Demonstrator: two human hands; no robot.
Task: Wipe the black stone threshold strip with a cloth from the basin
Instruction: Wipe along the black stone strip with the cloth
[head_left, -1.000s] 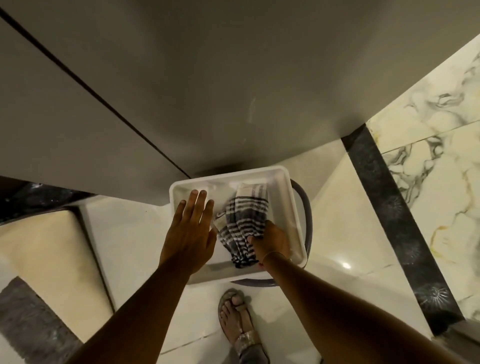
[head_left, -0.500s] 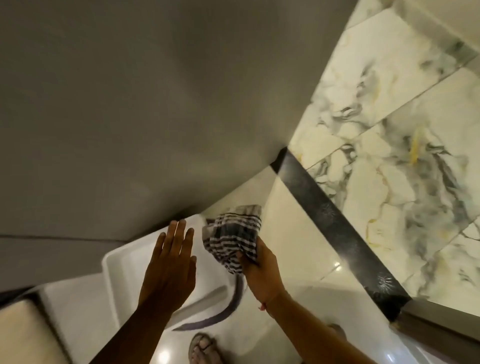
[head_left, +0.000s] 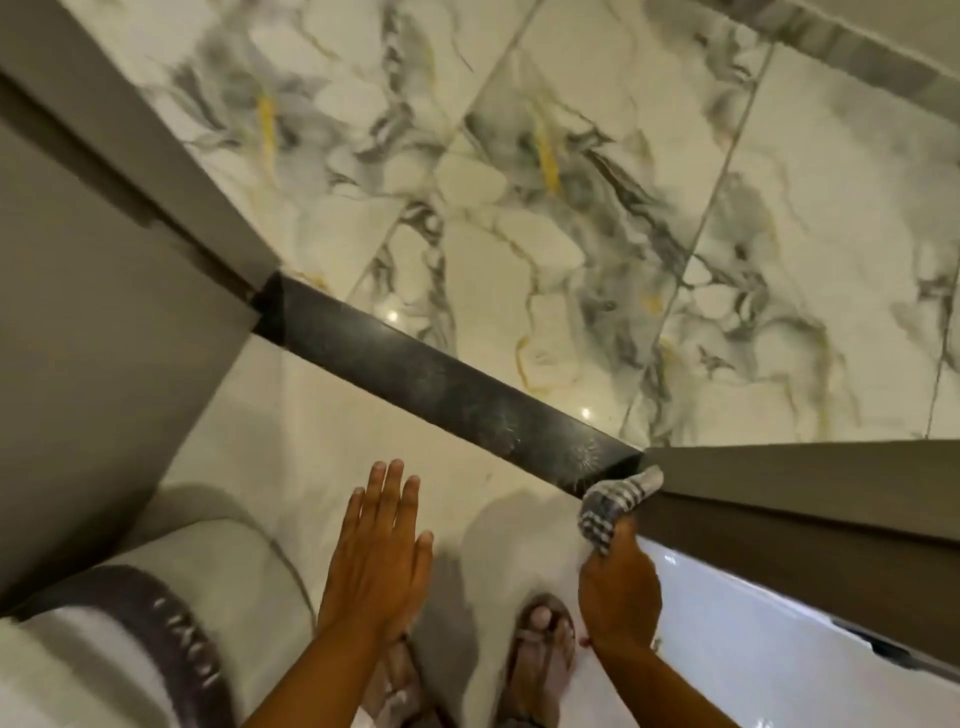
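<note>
The black stone threshold strip (head_left: 441, 384) runs diagonally across the floor from the grey door frame at left to the grey frame at right. My right hand (head_left: 618, 587) grips a bunched grey-and-white striped cloth (head_left: 613, 501), whose tip touches the strip's right end beside the frame. My left hand (head_left: 379, 551) hovers flat with fingers spread above the plain white floor, holding nothing. The white basin (head_left: 104, 665) shows blurred at the bottom left.
Veined marble tiles (head_left: 545, 208) lie beyond the strip. A grey door frame (head_left: 130, 249) stands at left and another grey frame (head_left: 805, 499) at right, with a glossy white surface (head_left: 779, 639) below it. My sandalled feet (head_left: 540, 660) stand on the white floor.
My right hand lifted the cloth out of the basin and carried it right to the strip's end. The view swung right, so the basin slid to the bottom left.
</note>
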